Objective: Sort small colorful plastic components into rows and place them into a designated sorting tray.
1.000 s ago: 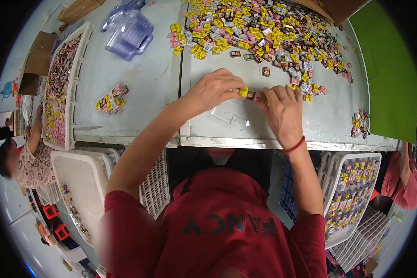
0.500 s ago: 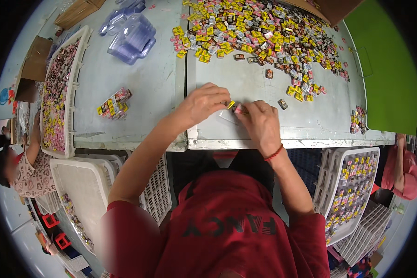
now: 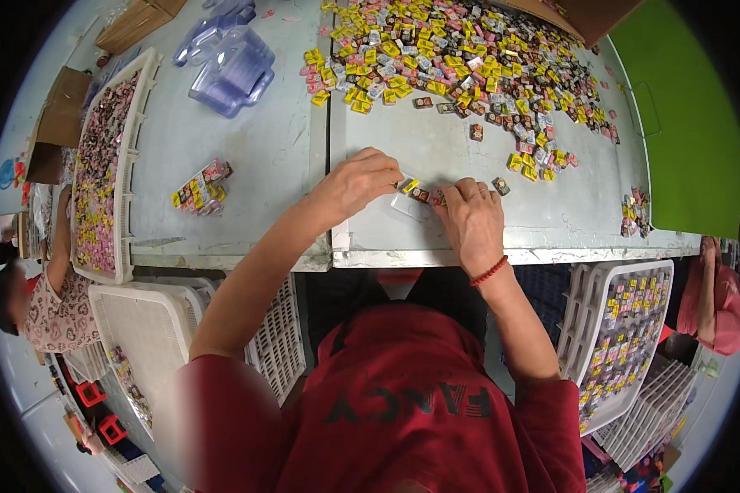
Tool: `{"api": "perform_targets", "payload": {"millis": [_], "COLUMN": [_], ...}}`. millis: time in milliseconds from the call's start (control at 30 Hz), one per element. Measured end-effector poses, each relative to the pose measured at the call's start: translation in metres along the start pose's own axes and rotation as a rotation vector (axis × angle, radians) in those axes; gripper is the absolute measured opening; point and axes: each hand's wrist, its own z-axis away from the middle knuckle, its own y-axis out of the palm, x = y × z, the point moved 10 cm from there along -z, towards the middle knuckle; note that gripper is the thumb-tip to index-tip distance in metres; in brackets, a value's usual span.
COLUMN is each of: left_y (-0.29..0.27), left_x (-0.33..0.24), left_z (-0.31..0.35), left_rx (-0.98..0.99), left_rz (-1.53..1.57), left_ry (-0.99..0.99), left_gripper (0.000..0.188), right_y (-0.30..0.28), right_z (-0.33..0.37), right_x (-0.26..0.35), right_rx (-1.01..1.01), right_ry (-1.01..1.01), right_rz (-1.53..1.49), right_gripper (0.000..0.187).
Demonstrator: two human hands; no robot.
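My left hand and my right hand meet near the front edge of a grey table. Between their fingertips lies a short row of small wrapped candies, yellow and dark, on a clear plastic tray. Both hands pinch at this row; the left fingers touch a yellow piece, the right fingers cover the dark ones. A red bracelet circles my right wrist. A big heap of the same candies spreads over the far part of the table.
A small packed bundle of candies lies left. Clear plastic trays stack at the back left. White crates with candies stand at left and lower right. Other people sit at far left and far right. A green board lies at the right.
Both hands have pulled back from the heap toward the table's front edge, bringing the candies with them onto the clear tray.
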Motion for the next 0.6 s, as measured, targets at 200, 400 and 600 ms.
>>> {"api": "perform_targets", "payload": {"millis": [200, 400, 600], "left_y": [0.007, 0.013, 0.026], "left_x": [0.006, 0.007, -0.006], "left_z": [0.002, 0.021, 0.017], "left_rx": [-0.093, -0.216, -0.025], "left_rz": [0.051, -0.026, -0.126], "left_ry": [-0.046, -0.055, -0.183], "left_gripper": [0.018, 0.027, 0.043], "right_y": [0.004, -0.008, -0.008], "right_z": [0.007, 0.014, 0.031], "right_x": [0.001, 0.0, 0.003], "right_rx": [-0.087, -0.232, -0.339], "right_ry": [-0.004, 0.0, -0.056], "right_rz": [-0.133, -0.214, -0.104], "right_gripper": [0.03, 0.027, 0.025]}}
